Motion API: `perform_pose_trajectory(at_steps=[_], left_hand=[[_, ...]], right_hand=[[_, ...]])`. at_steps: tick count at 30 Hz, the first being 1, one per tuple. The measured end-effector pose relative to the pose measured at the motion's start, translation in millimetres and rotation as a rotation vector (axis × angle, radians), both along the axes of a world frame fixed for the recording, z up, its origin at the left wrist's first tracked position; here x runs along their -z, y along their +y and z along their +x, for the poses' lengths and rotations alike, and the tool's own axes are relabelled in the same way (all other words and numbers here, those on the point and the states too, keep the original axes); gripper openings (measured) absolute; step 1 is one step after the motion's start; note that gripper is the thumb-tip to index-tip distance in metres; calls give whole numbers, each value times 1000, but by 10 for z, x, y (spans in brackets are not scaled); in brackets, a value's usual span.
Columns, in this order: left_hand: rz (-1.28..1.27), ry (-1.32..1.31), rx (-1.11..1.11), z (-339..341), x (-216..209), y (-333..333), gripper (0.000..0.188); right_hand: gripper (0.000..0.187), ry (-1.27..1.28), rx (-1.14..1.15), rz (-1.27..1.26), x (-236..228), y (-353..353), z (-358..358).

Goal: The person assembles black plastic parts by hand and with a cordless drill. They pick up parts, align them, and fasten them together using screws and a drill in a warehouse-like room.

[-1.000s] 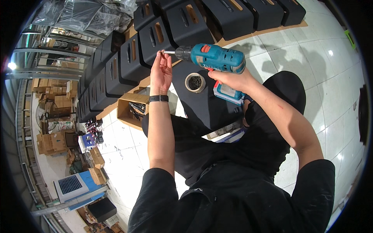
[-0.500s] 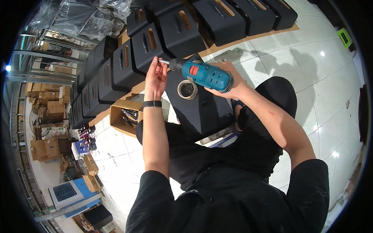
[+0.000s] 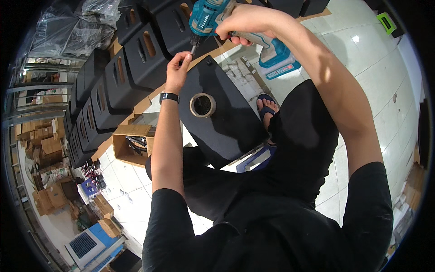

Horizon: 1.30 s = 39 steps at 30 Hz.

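My right hand grips a teal cordless drill by its handle, its bit pointing down at the far end of a black box. My left hand pinches the tip of the drill's bit between thumb and fingers; whether a screw sits there is hidden. Between my legs lies the black box, its broad side up. On it stands a pale round tub with small dark pieces inside, nearer me than both hands.
Rows of black cases with slots and handles stand ahead and left. An open cardboard carton holding dark parts sits by my left knee. My sandalled foot is right of the box. Plastic sheeting covers items far left; a green stool stands far right.
The drill has swung from pointing left to pointing down and moved farther from me. My left hand stays at its tip, now pinching it beyond the tub.
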State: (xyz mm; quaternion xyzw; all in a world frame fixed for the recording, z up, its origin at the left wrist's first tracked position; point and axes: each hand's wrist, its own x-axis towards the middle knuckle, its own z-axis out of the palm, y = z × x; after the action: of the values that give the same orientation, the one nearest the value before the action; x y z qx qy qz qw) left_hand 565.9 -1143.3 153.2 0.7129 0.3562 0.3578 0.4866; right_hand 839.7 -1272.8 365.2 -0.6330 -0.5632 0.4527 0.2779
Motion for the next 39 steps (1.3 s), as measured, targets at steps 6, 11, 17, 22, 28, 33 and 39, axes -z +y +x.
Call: perform_pose_trajectory(at_steps=[6,11,17,22,28,33,39], left_hand=[[388,291,33,191,270,-47,18],[455,319,86,236,458,-124,29],[403,346,91,249,570,-109,34],[409,319,93,236,633,-74,35],[412,322,80,248,692,-38,34],[388,361,-14,358,700,-14,26],[306,400,-76,344,610,-36,28]], right_hand=[[15,-13,-47,-261,410,534,89],[15,-205,-131,-288,383,630,-43],[20,-235,-136,-253,416,653,-98],[24,-226,-122,-255,519,713,-150],[15,-355,-128,-206,843,829,-268],[18,-446,-157,-229,819,817,-346],[25,-572,-97,-371,374,747,-576]])
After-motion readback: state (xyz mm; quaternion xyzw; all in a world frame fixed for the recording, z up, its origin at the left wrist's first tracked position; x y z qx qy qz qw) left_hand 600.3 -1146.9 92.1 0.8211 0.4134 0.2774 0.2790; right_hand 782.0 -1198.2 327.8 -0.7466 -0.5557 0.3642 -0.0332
